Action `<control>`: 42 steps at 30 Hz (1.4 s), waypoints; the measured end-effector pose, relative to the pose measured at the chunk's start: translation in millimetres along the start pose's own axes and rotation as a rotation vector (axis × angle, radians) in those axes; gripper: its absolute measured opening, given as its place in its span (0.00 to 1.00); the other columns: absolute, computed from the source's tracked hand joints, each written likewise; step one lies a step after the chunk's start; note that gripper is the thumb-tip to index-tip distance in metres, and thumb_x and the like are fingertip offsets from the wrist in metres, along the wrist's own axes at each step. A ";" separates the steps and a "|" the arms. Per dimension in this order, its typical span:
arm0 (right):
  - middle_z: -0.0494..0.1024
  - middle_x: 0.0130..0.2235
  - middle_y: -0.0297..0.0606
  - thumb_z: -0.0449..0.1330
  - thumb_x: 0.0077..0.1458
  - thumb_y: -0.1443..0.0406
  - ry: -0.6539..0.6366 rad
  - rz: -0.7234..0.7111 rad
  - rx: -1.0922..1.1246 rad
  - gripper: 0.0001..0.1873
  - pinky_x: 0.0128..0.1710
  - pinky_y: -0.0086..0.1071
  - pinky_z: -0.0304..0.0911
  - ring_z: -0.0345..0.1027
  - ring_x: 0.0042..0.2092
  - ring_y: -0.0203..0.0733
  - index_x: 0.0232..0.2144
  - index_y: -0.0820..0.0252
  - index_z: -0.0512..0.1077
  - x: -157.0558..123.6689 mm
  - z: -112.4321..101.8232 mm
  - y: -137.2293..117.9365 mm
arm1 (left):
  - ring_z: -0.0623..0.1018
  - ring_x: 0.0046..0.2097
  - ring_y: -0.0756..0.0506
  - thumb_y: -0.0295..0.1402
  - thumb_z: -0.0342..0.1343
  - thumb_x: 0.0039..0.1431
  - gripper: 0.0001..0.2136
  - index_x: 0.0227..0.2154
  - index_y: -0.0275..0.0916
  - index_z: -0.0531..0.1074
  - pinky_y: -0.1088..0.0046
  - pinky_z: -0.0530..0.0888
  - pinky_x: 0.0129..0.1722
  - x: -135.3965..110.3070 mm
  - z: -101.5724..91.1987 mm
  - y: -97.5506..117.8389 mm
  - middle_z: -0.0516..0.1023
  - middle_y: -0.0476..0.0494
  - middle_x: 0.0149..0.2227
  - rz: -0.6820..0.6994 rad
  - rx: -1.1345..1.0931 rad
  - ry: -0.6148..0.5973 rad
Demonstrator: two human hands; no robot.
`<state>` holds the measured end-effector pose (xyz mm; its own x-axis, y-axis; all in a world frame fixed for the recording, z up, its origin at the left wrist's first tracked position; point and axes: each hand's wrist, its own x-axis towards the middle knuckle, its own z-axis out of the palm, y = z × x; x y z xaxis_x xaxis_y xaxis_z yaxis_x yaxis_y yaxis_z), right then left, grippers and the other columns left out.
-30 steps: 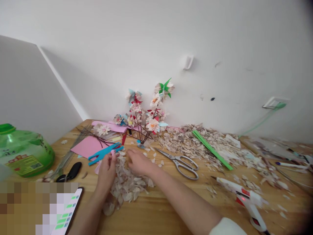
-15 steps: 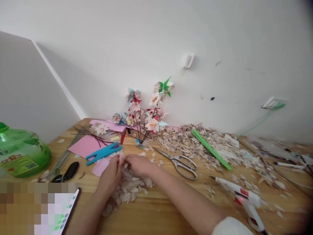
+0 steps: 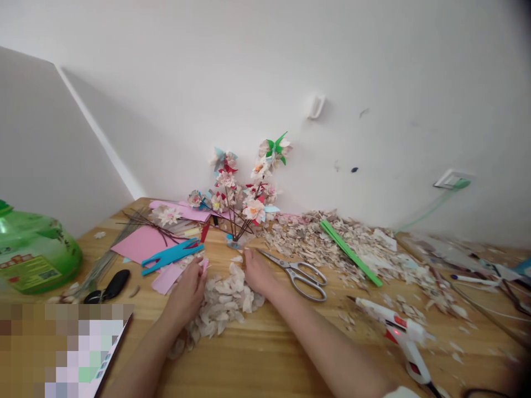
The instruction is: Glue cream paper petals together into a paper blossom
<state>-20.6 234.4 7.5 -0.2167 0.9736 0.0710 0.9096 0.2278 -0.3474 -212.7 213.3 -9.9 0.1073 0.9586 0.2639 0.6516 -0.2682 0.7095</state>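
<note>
My left hand is closed on a small piece of pink paper that shows at its fingertips. It is at the left edge of a pile of pale dried petals on the wooden table. At the right edge of that pile is my right hand, its fingers bent together near the tip of the scissors; whatever they pinch is too small to make out. Behind both hands stand handmade flowers on thin brown stems, with petals and coloured paper leaves.
A glue gun with a lit red light lies at right. Green strips rest on scattered petals. Left are a blue plastic tool, pink paper, a black key fob, a green bottle and a screen device.
My right hand has moved right, away from my left hand, to the far side of the petal pile. My left hand keeps the pink paper. The view has shifted slightly.
</note>
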 end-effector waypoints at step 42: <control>0.45 0.13 0.21 0.47 0.49 0.43 0.327 0.352 1.092 0.27 0.13 0.26 0.39 0.38 0.15 0.30 0.13 0.54 0.49 -116.2 -10.2 31.0 | 0.65 0.55 0.46 0.33 0.40 0.60 0.09 0.36 0.43 0.65 0.68 0.63 0.53 -78.7 7.8 99.4 0.70 0.42 0.49 0.482 -0.301 -0.808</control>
<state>36.4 128.4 -2.1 0.2290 0.9734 -0.0077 0.0837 -0.0276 -0.9961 -150.5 111.9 34.8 0.8648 0.4870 0.1225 0.1968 -0.5532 0.8095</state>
